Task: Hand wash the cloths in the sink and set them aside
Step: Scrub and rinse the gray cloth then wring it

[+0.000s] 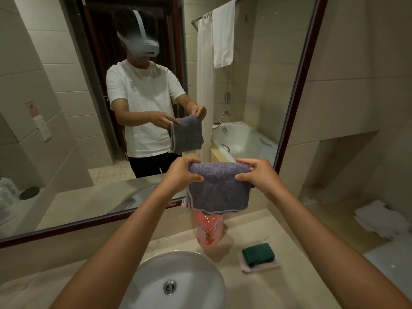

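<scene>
You had both hands, left [181, 172] and right [256, 175], pinching the cloth [219, 188] above the bottle [209, 230]; a loose grip could've dropped it there, toppling that bottle.

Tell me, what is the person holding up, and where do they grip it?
A folded grey-purple cloth, pinched along its top edge: left hand at the left corner, right hand at the right corner. It hangs above the pink bottle.

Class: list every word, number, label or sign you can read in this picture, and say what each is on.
No text is legible.
Pink bottle label: printed, too blurred to read.
White T-shirt chest mark in the mirror: too small.
Wall sign in the mirror: blurred.
</scene>
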Motion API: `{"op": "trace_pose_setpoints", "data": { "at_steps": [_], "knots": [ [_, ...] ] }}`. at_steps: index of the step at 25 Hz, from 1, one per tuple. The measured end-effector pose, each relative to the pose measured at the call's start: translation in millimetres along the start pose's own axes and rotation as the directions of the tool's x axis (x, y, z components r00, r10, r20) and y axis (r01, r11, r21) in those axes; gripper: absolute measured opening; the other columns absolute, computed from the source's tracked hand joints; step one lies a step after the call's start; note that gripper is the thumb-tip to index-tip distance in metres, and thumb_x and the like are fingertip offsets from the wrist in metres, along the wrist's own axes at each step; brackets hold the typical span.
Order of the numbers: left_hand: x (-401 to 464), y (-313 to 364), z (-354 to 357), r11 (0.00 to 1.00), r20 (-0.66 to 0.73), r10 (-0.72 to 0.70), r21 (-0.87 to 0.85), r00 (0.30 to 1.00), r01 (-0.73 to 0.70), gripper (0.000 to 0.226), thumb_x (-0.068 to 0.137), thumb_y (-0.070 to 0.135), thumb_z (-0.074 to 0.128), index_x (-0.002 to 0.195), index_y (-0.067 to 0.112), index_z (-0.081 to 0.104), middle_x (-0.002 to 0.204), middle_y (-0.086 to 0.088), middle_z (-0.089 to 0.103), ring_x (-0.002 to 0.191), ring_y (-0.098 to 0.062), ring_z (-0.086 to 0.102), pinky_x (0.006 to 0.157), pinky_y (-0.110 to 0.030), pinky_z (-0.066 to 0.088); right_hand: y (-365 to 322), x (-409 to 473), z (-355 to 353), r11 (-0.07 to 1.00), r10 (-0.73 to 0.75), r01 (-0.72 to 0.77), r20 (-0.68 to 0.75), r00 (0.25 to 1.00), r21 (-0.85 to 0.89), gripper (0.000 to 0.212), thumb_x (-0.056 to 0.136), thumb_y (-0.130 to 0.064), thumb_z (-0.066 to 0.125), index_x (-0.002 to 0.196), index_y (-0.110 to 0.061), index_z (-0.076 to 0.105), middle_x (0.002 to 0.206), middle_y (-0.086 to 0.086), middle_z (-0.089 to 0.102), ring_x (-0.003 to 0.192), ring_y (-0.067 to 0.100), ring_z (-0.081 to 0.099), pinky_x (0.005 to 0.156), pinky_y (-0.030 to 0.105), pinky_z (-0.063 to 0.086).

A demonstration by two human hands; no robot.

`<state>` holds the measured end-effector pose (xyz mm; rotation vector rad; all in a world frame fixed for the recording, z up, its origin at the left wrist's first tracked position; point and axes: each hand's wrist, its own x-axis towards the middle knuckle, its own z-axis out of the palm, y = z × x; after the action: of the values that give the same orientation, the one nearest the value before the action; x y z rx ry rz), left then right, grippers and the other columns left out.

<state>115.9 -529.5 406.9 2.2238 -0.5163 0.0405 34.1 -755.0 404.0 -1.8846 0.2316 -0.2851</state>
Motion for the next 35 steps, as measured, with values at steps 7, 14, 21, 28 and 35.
{"op": "trace_pose_setpoints", "data": {
  "at_steps": [7,14,21,28,35],
  "knots": [
    [7.5,-9.4,-3.4,0.98,0.053,0.018,-0.197,0.998,-0.008,0.01,0.079,0.013,0.082,0.077,0.019,0.074,0.074,0.003,0.071,0.077,-0.014,0.069,0.056,-0.019,0.05,-5.4,-14.6,-2.8,0.774,-0.161,0.036,-0.142,0.977,-0.632,0.01,0.075,-0.035,0.081,0.074,-0.029,0.073,0.08,-0.007,0.069,0.076,0.015,0.064,0.065,0.035,0.054],
    [-6.3,-20.2,21.9,0.541,0.217,-0.026,-0.818,0.976,0.196,0.037,0.089,0.018,0.074,0.124,0.009,0.064,0.11,-0.011,0.074,0.103,-0.028,0.072,0.077,-0.036,0.059,7.3,-28.7,-3.2,0.925,0.173,-0.19,0.081,0.982,0.33,0.01,0.092,-0.015,0.066,0.101,-0.012,0.07,0.09,0.004,0.074,0.082,0.017,0.069,0.068,0.029,0.05],
    [-46.6,-32.2,86.9,0.247,0.709,-0.033,-0.677,0.704,0.693,0.05,0.079,0.047,0.076,0.108,0.006,0.078,0.116,-0.021,0.072,0.104,-0.036,0.071,0.08,-0.042,0.059,41.1,-42.2,0.2,0.625,0.399,-0.335,0.08,0.914,0.705,0.032,0.093,-0.026,0.068,0.119,-0.008,0.068,0.118,0.018,0.07,0.112,0.033,0.066,0.095,0.044,0.052],
    [-46.7,-2.4,137.4,0.196,0.58,0.019,-0.801,0.814,0.566,0.057,0.082,0.017,0.074,0.135,0.003,0.056,0.124,-0.028,0.066,0.114,-0.044,0.066,0.089,-0.053,0.055,98.1,-61.0,-32.9,0.479,0.393,-0.495,0.327,0.859,0.725,0.06,0.085,-0.036,0.072,0.134,-0.005,0.061,0.129,0.022,0.066,0.115,0.036,0.067,0.091,0.046,0.057],
    [-37.0,49.7,200.8,0.2,0.589,-0.113,-0.776,0.8,0.599,0.043,0.087,0.018,0.069,0.128,0.005,0.06,0.116,-0.026,0.07,0.097,-0.037,0.072,0.074,-0.043,0.061,151.4,-61.0,-110.6,0.402,0.366,-0.518,0.386,0.847,0.755,0.051,0.089,-0.031,0.067,0.128,0.002,0.065,0.129,0.022,0.065,0.114,0.034,0.067,0.092,0.042,0.056]
  ]
}}
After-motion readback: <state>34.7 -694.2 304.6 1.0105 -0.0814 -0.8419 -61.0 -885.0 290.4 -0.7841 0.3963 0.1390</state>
